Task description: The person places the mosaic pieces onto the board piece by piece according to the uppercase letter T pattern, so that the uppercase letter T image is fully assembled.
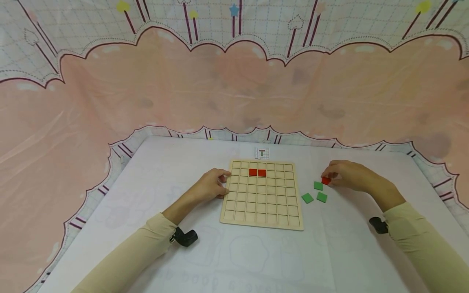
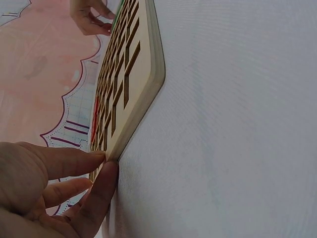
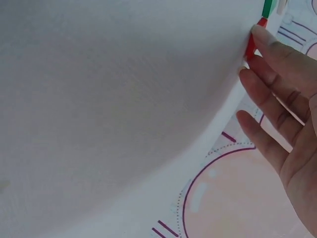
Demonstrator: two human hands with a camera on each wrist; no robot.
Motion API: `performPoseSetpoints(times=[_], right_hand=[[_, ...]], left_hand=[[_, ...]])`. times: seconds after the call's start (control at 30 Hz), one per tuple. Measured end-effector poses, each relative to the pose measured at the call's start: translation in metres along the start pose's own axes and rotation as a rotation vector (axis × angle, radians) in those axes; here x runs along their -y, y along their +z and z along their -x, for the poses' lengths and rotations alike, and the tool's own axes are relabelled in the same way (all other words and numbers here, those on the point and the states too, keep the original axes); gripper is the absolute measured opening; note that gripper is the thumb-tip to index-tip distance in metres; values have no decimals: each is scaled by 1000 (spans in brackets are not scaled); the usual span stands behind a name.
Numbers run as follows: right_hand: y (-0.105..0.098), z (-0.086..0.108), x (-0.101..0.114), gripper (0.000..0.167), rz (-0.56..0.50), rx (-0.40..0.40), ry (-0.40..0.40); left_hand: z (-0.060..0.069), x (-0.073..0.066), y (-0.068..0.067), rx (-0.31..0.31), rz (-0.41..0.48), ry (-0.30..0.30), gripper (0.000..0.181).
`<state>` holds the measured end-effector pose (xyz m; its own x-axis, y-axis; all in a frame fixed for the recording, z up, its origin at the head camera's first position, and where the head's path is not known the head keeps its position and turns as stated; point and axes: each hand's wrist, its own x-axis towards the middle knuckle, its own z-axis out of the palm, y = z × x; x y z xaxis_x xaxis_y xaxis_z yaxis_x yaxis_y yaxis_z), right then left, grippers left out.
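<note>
A square wooden grid board (image 1: 261, 195) lies on the white table, with two red square tiles (image 1: 257, 172) side by side in its upper part. At the board's left edge, my left hand (image 1: 211, 184) holds the rim with bent fingers and thumb; in the left wrist view, fingertips (image 2: 101, 157) meet the rim. To the right of the board, my right hand (image 1: 346, 175) pinches a red square tile (image 1: 325, 180), also seen in the right wrist view (image 3: 255, 42). Several green square tiles (image 1: 321, 197) lie between the board and that hand.
A small printed grid card (image 1: 261, 153) lies just behind the board. A peach patterned cloth (image 1: 234, 93) hangs beyond the table's far edge. Each wrist carries a black camera (image 1: 185, 237).
</note>
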<state>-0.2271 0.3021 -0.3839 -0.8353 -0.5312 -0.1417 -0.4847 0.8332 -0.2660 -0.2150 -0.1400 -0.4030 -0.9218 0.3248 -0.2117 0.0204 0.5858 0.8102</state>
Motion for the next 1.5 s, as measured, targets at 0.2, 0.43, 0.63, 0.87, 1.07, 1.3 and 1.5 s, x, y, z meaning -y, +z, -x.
performPoseSetpoints(times=[0.2,0.43,0.63,0.87,1.07,1.3,1.5], right_hand=[[-1,0,1,22,14,-2,11],[-1,-2,1,22,17,21,83],[0,-4,4,22,37,3,96],[-1,-7,8,24,63,16,86],[3,-8,7,25,95,5,65],[8,-8,6,26,120,-12,46],[5,-7,5,26,128,-25,18]], left_hand=[[0,1,0,0,-1,4,60],[0,1,0,4,1,-1,60],[0,1,0,1,1,-1,60],[1,0,0,1,3,2,60],[2,-2,0,-4,3,1,59],[1,-1,0,2,3,-2,59],[1,-1,0,1,-2,-12,60]])
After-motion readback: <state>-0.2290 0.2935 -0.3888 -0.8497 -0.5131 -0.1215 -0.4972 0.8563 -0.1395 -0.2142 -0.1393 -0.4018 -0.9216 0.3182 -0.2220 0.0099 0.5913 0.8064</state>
